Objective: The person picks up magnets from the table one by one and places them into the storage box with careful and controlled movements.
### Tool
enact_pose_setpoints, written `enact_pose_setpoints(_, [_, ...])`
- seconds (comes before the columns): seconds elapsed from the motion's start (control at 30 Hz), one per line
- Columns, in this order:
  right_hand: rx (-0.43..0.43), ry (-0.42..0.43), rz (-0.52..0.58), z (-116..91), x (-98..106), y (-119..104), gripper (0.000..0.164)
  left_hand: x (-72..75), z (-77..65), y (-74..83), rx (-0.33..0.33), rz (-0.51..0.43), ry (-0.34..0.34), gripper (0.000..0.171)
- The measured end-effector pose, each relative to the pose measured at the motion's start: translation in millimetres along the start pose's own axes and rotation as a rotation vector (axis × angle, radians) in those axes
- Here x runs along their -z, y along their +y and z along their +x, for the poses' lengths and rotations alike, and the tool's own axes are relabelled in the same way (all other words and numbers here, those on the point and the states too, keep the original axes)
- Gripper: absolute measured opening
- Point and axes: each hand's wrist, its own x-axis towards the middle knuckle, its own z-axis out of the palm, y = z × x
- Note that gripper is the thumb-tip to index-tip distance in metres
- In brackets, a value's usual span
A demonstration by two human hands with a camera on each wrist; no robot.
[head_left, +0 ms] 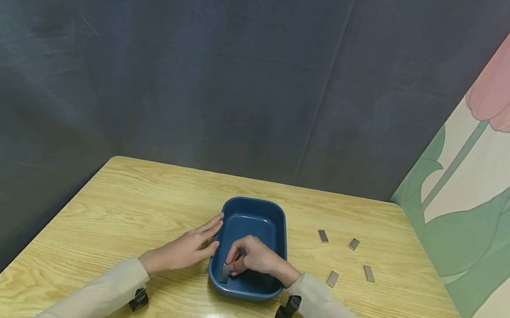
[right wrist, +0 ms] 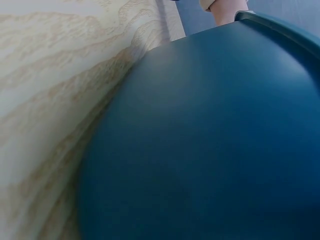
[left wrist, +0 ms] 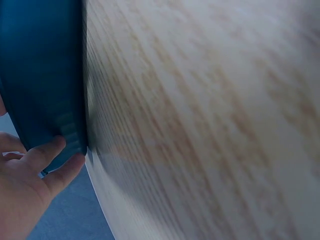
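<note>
Inside the bin [head_left: 257,227], near its left front corner, the right hand [head_left: 255,257] pinches one tile [head_left: 224,274], the left hand [head_left: 188,249] touches the bin's left side with fingers extended, and four other tiles [head_left: 333,278] (all loose) remain outside, right of it.

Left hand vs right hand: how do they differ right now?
Pose: the left hand has fingers mostly extended; the right hand has them bent.
Place: the left hand touches the blue tray from outside; the right hand reaches inside it.
Load: the left hand holds nothing; the right hand pinches a small dark block.
Shared: both emerge from pale sleeves.
</note>
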Motion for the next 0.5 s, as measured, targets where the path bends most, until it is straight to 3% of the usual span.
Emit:
enact_pose_setpoints(0.27, [0.022, -0.001, -0.05, 0.9, 0.3, 2.3, 0.016, 0.1, 0.3, 0.7, -0.005, 0.009, 0.003, 0.06])
enact_pose_setpoints(0.5, [0.017, -0.007, -0.031, 1.2, -0.5, 2.1, 0.016, -0.6, 0.2, -0.2, -0.006, 0.011, 0.004, 0.06])
